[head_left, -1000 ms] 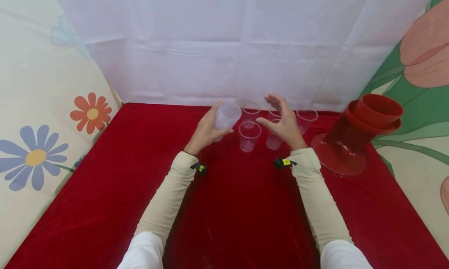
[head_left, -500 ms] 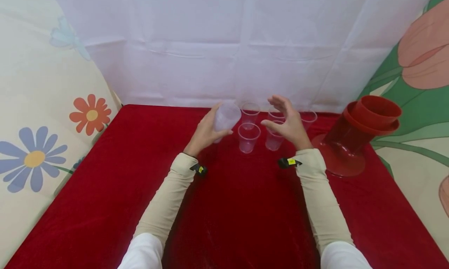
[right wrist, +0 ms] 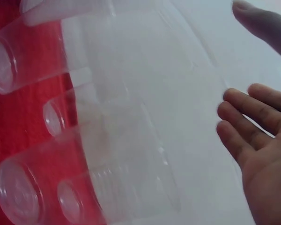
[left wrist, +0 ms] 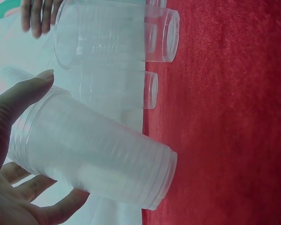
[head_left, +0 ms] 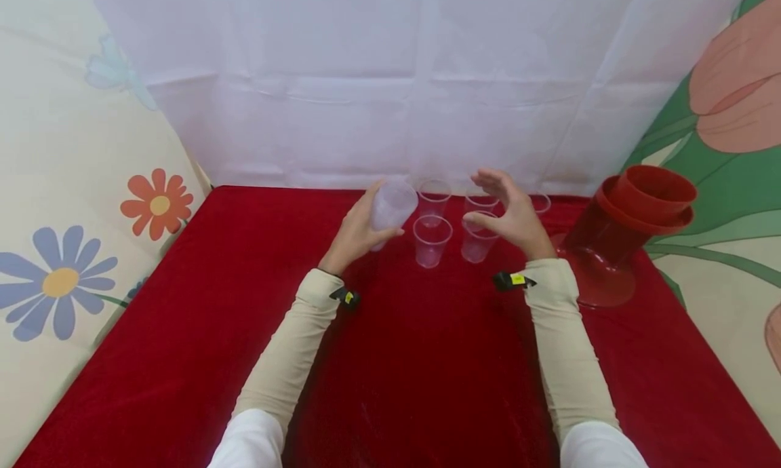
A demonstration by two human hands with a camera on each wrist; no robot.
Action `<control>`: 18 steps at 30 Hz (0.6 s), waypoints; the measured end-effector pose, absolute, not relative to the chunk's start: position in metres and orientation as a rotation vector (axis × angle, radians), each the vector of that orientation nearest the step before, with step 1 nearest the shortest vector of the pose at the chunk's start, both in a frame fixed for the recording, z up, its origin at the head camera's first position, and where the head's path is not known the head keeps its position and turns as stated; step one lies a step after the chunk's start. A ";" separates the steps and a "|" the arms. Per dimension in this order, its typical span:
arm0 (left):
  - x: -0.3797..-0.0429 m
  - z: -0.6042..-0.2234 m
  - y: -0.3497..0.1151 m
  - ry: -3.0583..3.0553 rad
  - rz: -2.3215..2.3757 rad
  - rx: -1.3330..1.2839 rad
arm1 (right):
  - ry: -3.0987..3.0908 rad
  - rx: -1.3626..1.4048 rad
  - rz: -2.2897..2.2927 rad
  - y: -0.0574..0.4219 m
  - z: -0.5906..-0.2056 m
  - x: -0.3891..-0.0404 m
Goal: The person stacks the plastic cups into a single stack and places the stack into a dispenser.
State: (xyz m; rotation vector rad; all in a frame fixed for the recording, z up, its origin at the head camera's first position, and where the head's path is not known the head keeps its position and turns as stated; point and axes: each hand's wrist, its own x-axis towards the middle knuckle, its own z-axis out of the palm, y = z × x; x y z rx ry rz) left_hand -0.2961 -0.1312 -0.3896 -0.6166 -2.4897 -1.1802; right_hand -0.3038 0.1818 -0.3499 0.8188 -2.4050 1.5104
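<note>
1. Your left hand (head_left: 360, 228) grips a stack of nested clear plastic cups (head_left: 392, 207): thumb on the near side, fingers curled round the other. Several rims show, one against the next, in the left wrist view.
2. The stack is tilted, mouth leaning toward the standing cups. It is over the far part of the red cloth-covered worktop (head_left: 183, 359), left of those cups. Cannot tell whether its bottom touches the cloth.
3. Your right hand (head_left: 511, 217) holds nothing. Fingers extended and lightly bent, thumb spread away from them. In the right wrist view the fingertips are apart from the cups.
4. Five single clear plastic cups stand upright near the worktop's far edge. Front pair: left front cup (head_left: 432, 241), just beside the stack, and right front cup (head_left: 478, 241), its rim partly behind your right thumb.
5. Three more behind, closer to the far edge: left rear cup (head_left: 434, 198), middle rear cup (head_left: 481, 200) and right rear cup (head_left: 540, 202), the last mostly hidden by your right hand.
6. Toward the worktop's right edge, beyond your right wrist: a glossy red cylinder with a wide round foot (head_left: 616, 230) and a stepped rim on top.
7. White creased cloth (head_left: 329, 81) hangs behind the far edge.
</note>
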 end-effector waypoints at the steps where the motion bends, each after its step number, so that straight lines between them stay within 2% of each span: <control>1: -0.296 -0.390 -0.131 -2.489 -1.182 -0.617 | -2.418 0.818 1.505 0.184 -0.349 -0.304; 18: -0.295 -0.390 -0.132 -2.502 -1.173 -0.615 | -2.578 0.716 1.490 0.208 -0.346 -0.303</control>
